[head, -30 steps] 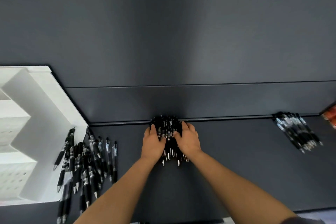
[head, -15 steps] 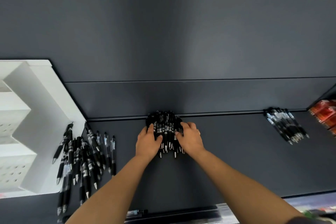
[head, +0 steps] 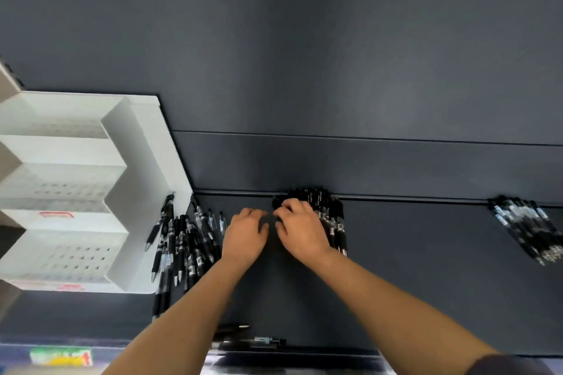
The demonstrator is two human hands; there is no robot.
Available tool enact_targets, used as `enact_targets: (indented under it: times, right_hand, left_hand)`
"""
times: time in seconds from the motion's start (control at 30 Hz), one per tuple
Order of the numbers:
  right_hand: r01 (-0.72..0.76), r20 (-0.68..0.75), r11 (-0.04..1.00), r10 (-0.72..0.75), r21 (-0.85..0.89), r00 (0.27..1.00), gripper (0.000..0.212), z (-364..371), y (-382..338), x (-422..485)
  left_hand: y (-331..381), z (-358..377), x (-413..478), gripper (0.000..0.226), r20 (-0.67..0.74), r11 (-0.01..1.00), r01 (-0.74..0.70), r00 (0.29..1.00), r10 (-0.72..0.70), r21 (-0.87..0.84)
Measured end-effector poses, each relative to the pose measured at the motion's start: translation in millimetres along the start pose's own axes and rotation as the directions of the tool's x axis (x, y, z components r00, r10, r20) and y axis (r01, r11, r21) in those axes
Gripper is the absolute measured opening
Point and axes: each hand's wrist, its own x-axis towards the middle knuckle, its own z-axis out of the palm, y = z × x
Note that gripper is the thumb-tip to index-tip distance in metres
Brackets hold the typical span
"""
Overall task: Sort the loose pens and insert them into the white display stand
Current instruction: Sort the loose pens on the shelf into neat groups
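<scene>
A bundle of black pens (head: 327,207) lies against the shelf's back ledge. My right hand (head: 301,231) lies over its left part, fingers curled round the pens' top ends. Just left of the bundle is my left hand (head: 245,234), fingers bent at the bundle's edge; blur hides whether it grips any pen. Several loose black pens (head: 182,240) lie spread beside the white display stand (head: 143,179), which stands at the left with stepped tiers of holes. Another heap of black pens (head: 527,228) lies at the far right.
The dark shelf (head: 411,268) has a raised back panel behind the ledge. Two or three single pens (head: 262,340) lie along the front edge near my left forearm. A colourful label (head: 61,356) shows below the front edge at bottom left.
The view swung left, so more of the stand shows. My right hand moved from the bundle's right side onto its top; my left hand came off the bundle to its left edge.
</scene>
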Motion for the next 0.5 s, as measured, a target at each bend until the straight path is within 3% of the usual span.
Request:
enact_targets:
  times: [0.1,0.23,0.4,0.5]
  right_hand:
    - [0.055,0.116,0.998,-0.052,-0.027,0.992,0.030,16,-35,10]
    - [-0.115,0.278,0.993,0.100,0.038,0.955,0.029,36,-72,21]
    - [-0.315,0.319,0.949,0.290,0.027,0.902,0.046,52,-99,36]
    - [-0.374,0.369,0.928,0.346,0.004,0.863,0.036,55,-110,46]
  left_hand:
    - [-29,-19,-8,0.030,-0.053,0.994,0.033,0.998,-0.027,0.107]
    - [-64,-34,-18,0.027,-0.088,0.971,0.099,0.993,-0.081,0.218]
    - [-89,-42,-24,0.027,-0.093,0.969,0.091,0.993,-0.072,0.228]
    - [-96,-42,-23,0.029,-0.067,0.969,0.069,0.996,-0.055,0.238]
